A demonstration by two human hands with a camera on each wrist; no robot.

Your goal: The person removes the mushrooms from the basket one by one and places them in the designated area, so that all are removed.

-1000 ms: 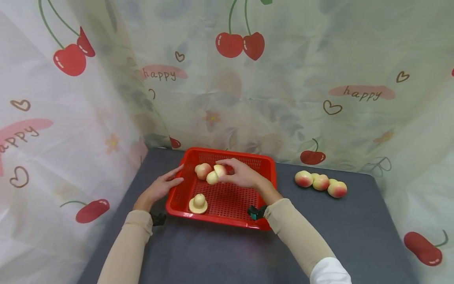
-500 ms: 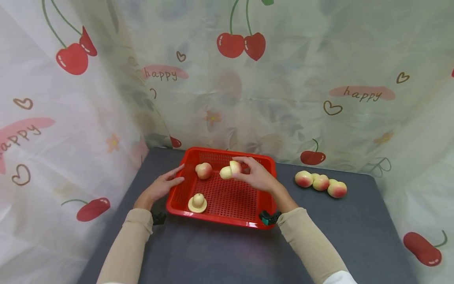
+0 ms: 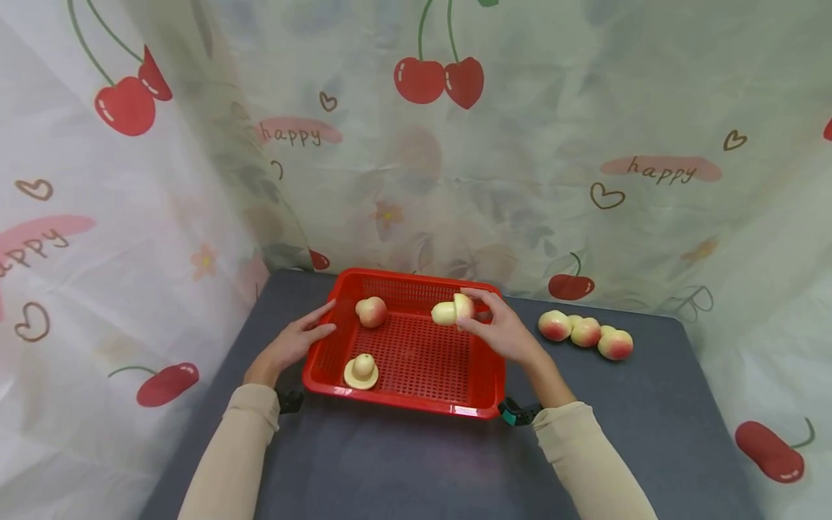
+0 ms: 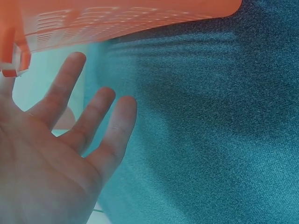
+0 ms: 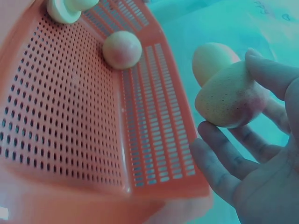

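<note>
My right hand (image 3: 505, 332) pinches a toy mushroom (image 3: 445, 313) by its red-and-yellow cap, above the right part of a red plastic basket (image 3: 403, 402). The pale stem points left. In the right wrist view the thumb and fingers lie about the cap (image 5: 229, 95). Two more mushrooms lie in the basket: a reddish-capped one (image 3: 372, 312) at back left, and a cream one (image 3: 361, 371) at front left, stem up. My left hand (image 3: 294, 345) is at the basket's left rim, fingers extended; the left wrist view shows several of them spread below the basket wall (image 4: 140, 18).
Several mushrooms (image 3: 586, 332) with red-and-yellow caps lie in a row on the dark table (image 3: 416, 462), right of the basket. A cherry-print curtain (image 3: 520, 180) hangs behind the table and at both sides.
My right hand has moved right with the mushroom, from the basket's middle to its right side. The stem has swung to point more directly left. The left hand stays at the rim.
</note>
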